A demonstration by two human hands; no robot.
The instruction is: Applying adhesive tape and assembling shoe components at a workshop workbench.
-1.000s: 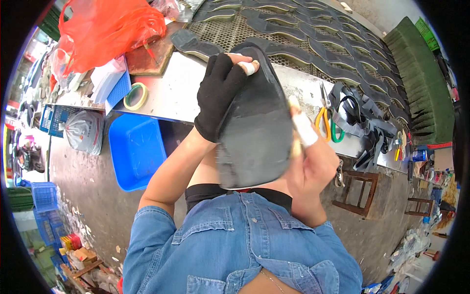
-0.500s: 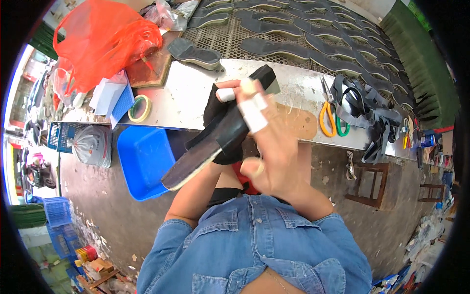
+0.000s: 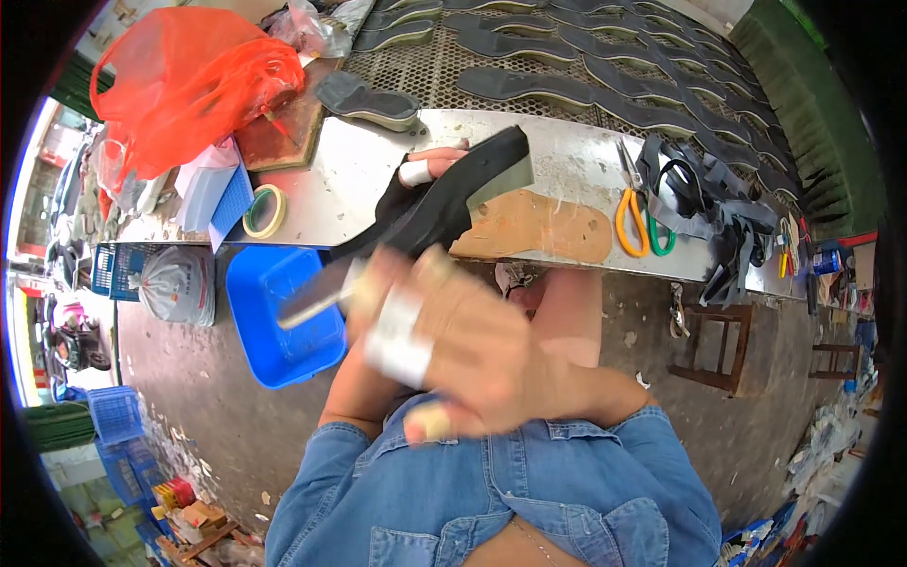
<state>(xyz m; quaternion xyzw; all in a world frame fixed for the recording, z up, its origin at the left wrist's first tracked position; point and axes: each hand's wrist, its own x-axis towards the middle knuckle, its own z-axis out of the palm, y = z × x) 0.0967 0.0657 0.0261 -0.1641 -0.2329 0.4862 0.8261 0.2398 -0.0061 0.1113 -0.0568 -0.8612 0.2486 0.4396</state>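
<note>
A long black shoe slants over the bench edge, its raised heel end far right and its dark brown toe end near left. My left hand grips it from behind and below. White tape wraps one of its fingers, and most of the hand is hidden by the shoe and black material. My right hand, smeared by motion, is across the near part of the shoe. Its fingers stretch over the toe end, with the thumb apart. White tape bands its fingers. Whether it touches the shoe I cannot tell.
A tan sole-shaped piece, scissors, black scraps, a tape roll, a dark sole and a red bag lie on the metal bench. Several soles fill the mesh rack. Below stands a blue tub.
My right hand has swept down and left, from over the middle of the shoe to its toe end. The shoe has shifted slightly left in my left hand.
</note>
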